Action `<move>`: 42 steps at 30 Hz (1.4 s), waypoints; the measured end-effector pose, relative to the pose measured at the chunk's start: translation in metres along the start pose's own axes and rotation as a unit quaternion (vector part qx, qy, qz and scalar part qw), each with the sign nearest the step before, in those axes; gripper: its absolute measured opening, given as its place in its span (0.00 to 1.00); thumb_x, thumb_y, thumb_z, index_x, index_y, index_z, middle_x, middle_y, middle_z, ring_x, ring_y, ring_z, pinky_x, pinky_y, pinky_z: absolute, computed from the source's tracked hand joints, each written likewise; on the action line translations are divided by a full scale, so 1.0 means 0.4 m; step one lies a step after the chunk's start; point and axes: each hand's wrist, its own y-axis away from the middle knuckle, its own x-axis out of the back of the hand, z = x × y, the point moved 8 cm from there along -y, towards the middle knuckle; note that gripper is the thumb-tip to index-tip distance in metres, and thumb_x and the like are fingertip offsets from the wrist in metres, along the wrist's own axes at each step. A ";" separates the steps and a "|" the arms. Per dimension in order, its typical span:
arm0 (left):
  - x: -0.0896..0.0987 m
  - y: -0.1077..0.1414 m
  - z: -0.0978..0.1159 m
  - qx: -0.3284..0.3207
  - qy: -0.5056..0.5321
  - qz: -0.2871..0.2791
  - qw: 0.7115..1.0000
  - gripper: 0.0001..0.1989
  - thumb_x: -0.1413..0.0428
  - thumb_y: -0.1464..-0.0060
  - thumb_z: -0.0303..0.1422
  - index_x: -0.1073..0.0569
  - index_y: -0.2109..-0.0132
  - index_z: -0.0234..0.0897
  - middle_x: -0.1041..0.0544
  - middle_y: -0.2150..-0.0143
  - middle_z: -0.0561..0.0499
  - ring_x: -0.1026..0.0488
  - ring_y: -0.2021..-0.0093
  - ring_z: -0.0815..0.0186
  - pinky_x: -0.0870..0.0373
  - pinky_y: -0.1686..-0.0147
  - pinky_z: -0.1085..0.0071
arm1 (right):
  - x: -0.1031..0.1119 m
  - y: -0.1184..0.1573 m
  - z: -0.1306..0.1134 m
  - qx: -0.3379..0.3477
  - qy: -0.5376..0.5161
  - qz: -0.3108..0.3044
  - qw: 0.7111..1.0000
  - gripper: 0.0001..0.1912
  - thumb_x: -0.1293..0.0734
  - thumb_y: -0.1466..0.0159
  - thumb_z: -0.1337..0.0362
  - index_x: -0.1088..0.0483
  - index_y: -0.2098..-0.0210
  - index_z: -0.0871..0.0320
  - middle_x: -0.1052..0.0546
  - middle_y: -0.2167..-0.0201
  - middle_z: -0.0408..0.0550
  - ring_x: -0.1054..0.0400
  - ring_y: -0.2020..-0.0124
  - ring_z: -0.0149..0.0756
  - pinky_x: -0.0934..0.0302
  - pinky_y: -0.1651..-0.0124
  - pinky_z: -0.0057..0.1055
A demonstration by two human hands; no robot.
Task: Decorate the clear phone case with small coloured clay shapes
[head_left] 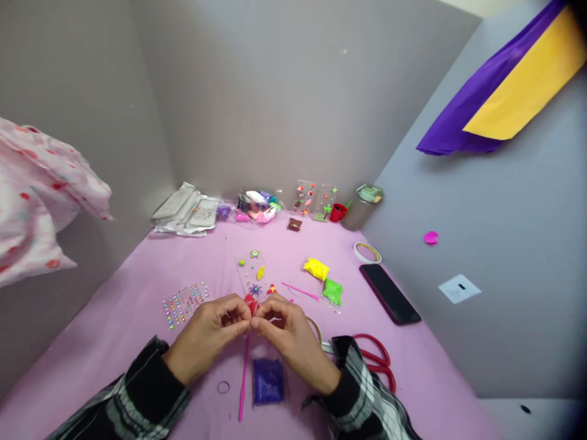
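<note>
Right now I have the left hand (206, 336) and the right hand (291, 342) pinched narrow together on a small lump of red modelling clay (251, 304); a pink stick (244, 379) lies just below them, beside a packet of blue clay (268, 382).

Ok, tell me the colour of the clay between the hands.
Red; the clay pinched by the left hand and right hand shows best in the head view.

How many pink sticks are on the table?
2. One pink stick lies below the left hand and right hand; the other lies beyond the right hand, near the green clay packet. Others could be hidden.
</note>
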 end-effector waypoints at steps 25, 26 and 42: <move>-0.014 0.005 0.009 -0.045 -0.067 -0.013 0.997 0.09 0.45 0.40 0.37 0.30 0.68 0.39 0.27 0.69 0.55 0.30 0.66 0.65 0.35 0.64 0.69 | 0.008 -0.008 -0.002 -0.005 0.015 -0.007 1.000 0.07 0.33 0.41 0.72 0.30 0.75 0.58 0.28 0.72 0.40 0.34 0.69 0.31 0.40 0.64 0.27; -0.017 0.006 0.013 -0.052 -0.070 -0.015 0.996 0.10 0.46 0.39 0.37 0.30 0.68 0.39 0.27 0.69 0.55 0.29 0.66 0.65 0.35 0.63 0.69 | 0.009 -0.007 -0.005 0.001 0.020 -0.001 1.000 0.08 0.33 0.41 0.72 0.31 0.75 0.58 0.28 0.72 0.40 0.35 0.69 0.31 0.40 0.65 0.27; -0.037 0.019 0.013 -0.115 -0.129 -0.009 0.985 0.10 0.51 0.34 0.33 0.34 0.66 0.40 0.28 0.68 0.55 0.28 0.67 0.66 0.32 0.64 0.70 | 0.006 -0.002 -0.015 0.015 0.043 -0.007 0.999 0.08 0.35 0.42 0.73 0.34 0.76 0.58 0.30 0.72 0.41 0.36 0.69 0.31 0.42 0.66 0.26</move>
